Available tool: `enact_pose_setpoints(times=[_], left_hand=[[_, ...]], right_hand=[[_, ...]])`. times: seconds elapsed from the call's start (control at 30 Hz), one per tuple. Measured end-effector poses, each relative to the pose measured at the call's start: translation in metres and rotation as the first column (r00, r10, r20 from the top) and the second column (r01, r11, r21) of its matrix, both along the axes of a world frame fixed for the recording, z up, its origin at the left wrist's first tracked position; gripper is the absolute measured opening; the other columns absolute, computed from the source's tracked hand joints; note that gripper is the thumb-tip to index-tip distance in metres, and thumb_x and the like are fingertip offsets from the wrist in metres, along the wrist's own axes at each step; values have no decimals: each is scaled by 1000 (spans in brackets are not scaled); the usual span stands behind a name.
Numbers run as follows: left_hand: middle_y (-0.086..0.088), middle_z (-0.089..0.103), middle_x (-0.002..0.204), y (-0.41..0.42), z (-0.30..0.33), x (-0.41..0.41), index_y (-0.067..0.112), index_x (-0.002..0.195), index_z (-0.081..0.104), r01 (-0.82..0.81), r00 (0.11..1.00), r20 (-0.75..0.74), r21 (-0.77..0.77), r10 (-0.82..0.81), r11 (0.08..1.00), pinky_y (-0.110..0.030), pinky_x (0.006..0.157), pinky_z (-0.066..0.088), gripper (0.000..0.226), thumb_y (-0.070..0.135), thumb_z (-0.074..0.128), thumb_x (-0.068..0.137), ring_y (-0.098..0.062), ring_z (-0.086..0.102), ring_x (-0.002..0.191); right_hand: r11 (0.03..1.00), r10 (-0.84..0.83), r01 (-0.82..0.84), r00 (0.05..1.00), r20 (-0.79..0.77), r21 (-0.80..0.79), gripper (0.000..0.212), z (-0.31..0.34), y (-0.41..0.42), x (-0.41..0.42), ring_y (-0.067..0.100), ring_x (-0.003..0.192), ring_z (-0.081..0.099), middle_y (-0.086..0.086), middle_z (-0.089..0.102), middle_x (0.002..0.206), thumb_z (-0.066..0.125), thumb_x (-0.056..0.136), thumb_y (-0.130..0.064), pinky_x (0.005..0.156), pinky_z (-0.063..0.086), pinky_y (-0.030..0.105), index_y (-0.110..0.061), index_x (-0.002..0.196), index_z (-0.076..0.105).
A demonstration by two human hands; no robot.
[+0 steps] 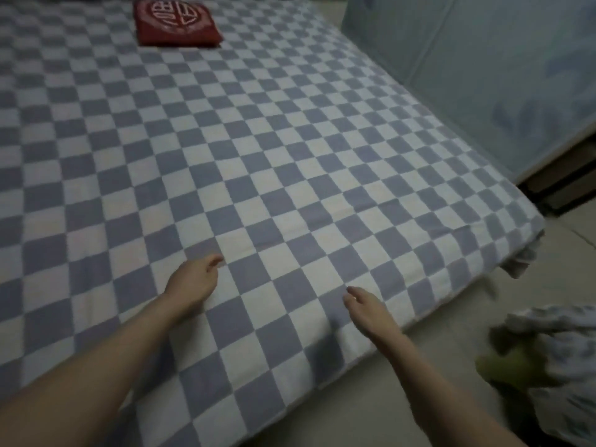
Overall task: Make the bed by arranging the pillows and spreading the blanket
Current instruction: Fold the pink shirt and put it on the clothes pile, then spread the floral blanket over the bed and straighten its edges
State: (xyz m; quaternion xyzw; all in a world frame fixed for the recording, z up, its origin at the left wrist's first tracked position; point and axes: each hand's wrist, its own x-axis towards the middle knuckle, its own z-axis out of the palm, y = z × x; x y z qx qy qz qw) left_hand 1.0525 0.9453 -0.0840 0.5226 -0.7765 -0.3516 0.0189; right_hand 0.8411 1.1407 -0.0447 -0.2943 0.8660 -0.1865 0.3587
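Note:
A blue-and-white checked blanket (pixel 258 140) lies flat over the whole bed. At its far end sits a red pillow (pixel 177 22) with a white round emblem. My left hand (pixel 193 280) hovers over the blanket near the bed's foot, fingers loosely curled and holding nothing. My right hand (pixel 367 306) is beside it to the right, just above the blanket's near edge, fingers relaxed and empty. The frame is blurred by motion.
A pale blue cupboard or wall panel (pixel 483 75) stands along the bed's right side. On the light floor at the lower right lies a bundle of patterned cloth (pixel 554 359) with something green in it. The bed's right corner (pixel 525 250) hangs rumpled.

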Motion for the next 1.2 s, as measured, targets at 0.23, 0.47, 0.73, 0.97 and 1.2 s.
enact_pose_setpoints(times=[0.23,0.47,0.73,0.97,1.2], left_hand=[[-3,22,155,-78,-83,-92,21,144,29,214,956,258,-302,-137,929,-42,114,16,45,29,25,100,-24,19,143],[-2,43,145,161,-204,-102,29,130,47,796,590,336,-394,-734,460,-61,108,10,45,46,30,92,-34,33,136],[-13,52,135,27,-141,-152,11,125,53,477,868,213,-608,-449,635,-50,106,26,46,33,35,89,-30,43,128],[-13,37,147,62,-193,-221,22,141,35,546,838,314,-488,-447,681,-58,108,14,57,48,13,95,-35,27,137],[-4,49,140,139,-175,-273,29,125,54,827,293,336,-558,-895,61,-53,105,20,53,53,49,79,-28,40,132]], right_hand=[[928,343,-373,858,-382,-6,44,-95,-213,-51,32,136,30,18,37,144,30,98,-28,109,23,43,-2,132,39],[936,258,-120,874,-411,332,83,-220,22,-48,34,136,34,20,35,147,11,90,-60,105,20,61,3,139,35],[976,184,-216,780,-599,19,55,-155,-106,-125,23,146,1,10,8,158,22,99,-33,117,-2,45,-6,147,18],[969,69,86,806,-588,232,62,-216,-17,-242,21,146,-6,2,-9,158,10,97,-48,116,-4,49,-17,149,-4],[870,-335,486,711,-619,87,51,-204,87,-268,33,137,28,18,30,148,26,97,-32,112,22,54,-5,140,31]])
